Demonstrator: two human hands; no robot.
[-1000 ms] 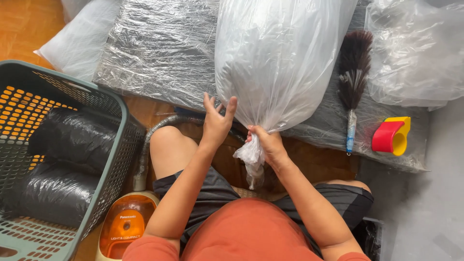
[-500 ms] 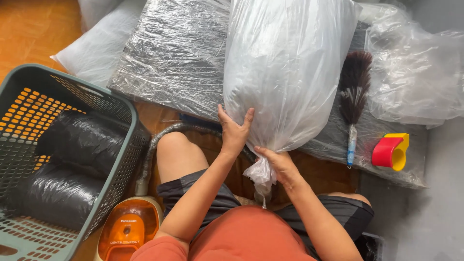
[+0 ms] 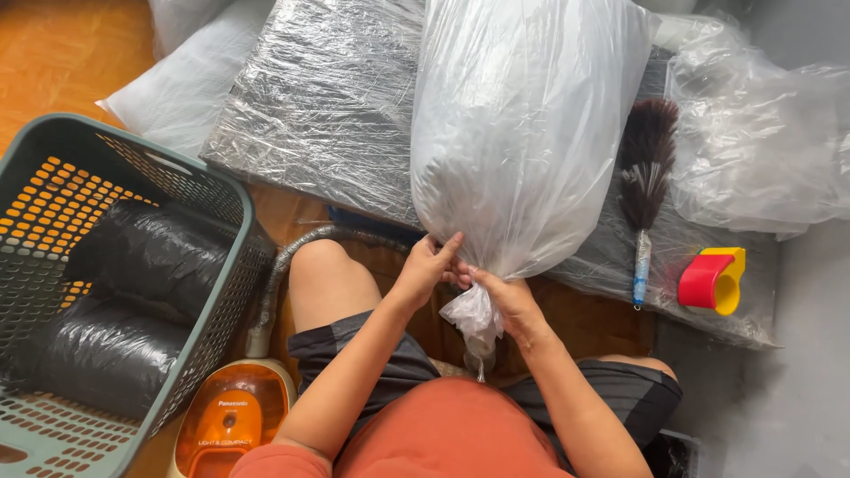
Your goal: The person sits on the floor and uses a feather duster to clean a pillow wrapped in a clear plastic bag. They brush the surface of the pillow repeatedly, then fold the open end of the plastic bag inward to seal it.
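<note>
We sit on an orange-brown wooden floor (image 3: 62,53), knees bent, with a big clear plastic bag (image 3: 522,133) stuffed with white filling standing in front of us; we place everything else from that bag. Closest to us, at the bag's bottom end, our right hand (image 3: 509,301) is closed around the gathered neck (image 3: 474,319) of the plastic, which hangs twisted below the grip between our thighs. Our left hand (image 3: 429,265) rests just beside it, fingers curled against the bag's lower left edge and touching the plastic; we cannot tell whether it truly pinches it. Low to the left of the bag sits an orange vacuum cleaner (image 3: 232,418), its grey hose (image 3: 283,265) curving up past our left knee. Farther left stands a grey-green laundry basket (image 3: 124,292) with two dark wrapped rolls (image 3: 133,301) inside. Behind and under the bag lies a flat dark slab wrapped in clear film (image 3: 319,97). To the bag's right a feather duster (image 3: 645,186) lies on that wrapped slab, and a red and yellow tape dispenser (image 3: 713,281) sits beyond it. Crumpled clear plastic (image 3: 761,133) is heaped far right.
</note>
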